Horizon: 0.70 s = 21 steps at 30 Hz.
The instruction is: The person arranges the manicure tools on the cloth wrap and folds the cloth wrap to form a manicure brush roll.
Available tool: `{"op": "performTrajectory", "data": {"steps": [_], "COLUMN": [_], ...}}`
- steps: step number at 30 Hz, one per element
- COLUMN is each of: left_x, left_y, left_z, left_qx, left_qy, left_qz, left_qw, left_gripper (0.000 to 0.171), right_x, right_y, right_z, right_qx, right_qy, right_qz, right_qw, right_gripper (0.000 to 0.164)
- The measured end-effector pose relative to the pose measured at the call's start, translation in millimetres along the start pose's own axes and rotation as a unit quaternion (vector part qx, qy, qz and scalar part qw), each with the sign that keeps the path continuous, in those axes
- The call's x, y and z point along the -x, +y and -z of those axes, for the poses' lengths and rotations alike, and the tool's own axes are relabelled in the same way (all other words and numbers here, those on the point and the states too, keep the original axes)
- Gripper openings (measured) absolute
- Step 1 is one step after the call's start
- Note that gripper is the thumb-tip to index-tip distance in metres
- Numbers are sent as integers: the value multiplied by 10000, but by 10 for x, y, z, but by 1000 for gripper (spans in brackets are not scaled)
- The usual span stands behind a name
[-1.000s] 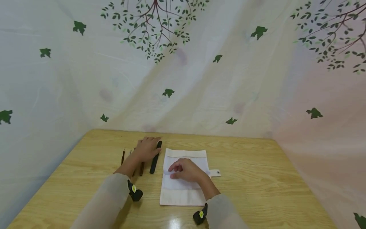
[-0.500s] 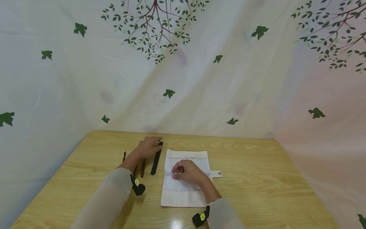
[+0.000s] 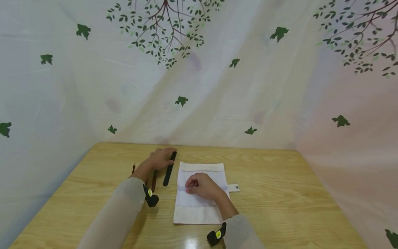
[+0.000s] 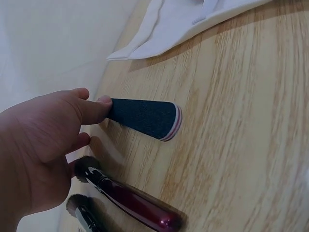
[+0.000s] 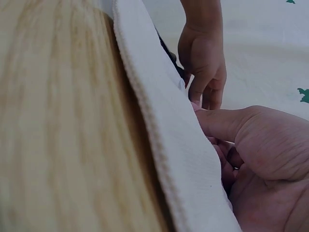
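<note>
A flat black nail file (image 4: 142, 116) with pink and white layers at its edge lies left of a white cloth pouch (image 3: 199, 214). My left hand (image 3: 160, 159) pinches its far end between thumb and fingers, and the near end points back toward me. Over the middle of the opened-out pouch is my right hand (image 3: 203, 186), fingers curled and thumb tip close to the index finger. In the right wrist view the pouch's edge hides part of those fingers, so I cannot tell whether they grip the cloth.
Beside the left hand, a dark red makeup brush (image 4: 135, 203) and a second brush (image 4: 84, 212) lie on the wooden table (image 3: 280, 200). The pouch's snap tab (image 3: 234, 187) sticks out to the right. A leaf-patterned curtain (image 3: 211, 114) hangs behind the table.
The left hand has drawn its fingers in at the nail file's far end, and the file has shifted slightly away from me. The right hand stays nearly still over the pouch.
</note>
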<state>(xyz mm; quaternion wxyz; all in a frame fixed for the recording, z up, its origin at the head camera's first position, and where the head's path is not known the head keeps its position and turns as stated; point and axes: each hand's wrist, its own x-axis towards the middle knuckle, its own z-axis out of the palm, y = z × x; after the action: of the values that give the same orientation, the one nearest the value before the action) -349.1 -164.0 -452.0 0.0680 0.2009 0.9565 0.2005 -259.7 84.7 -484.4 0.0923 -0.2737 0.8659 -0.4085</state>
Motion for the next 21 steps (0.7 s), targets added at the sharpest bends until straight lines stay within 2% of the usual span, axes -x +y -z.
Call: {"op": "performTrajectory", "data": {"steps": [8, 14, 21], "left_x": [-47, -104, -86], "left_y": [31, -58, -105], "left_z": [46, 8, 6], "left_qx": [16, 41, -16], "left_qy": [-365, -389, -630], "left_qz": [-37, -70, 112], "left_qw": [9993, 9992, 9979], "left_gripper": [64, 70, 82], "right_x": [-10, -5, 7], "right_y": [-32, -37, -27], "right_z": [34, 38, 26], "right_qx": [0, -54, -169], "right_qy": [-14, -20, -53], "right_qz": [-77, -73, -153], "right_qw": [10000, 10000, 9997], "right_gripper": [3, 4, 4]}}
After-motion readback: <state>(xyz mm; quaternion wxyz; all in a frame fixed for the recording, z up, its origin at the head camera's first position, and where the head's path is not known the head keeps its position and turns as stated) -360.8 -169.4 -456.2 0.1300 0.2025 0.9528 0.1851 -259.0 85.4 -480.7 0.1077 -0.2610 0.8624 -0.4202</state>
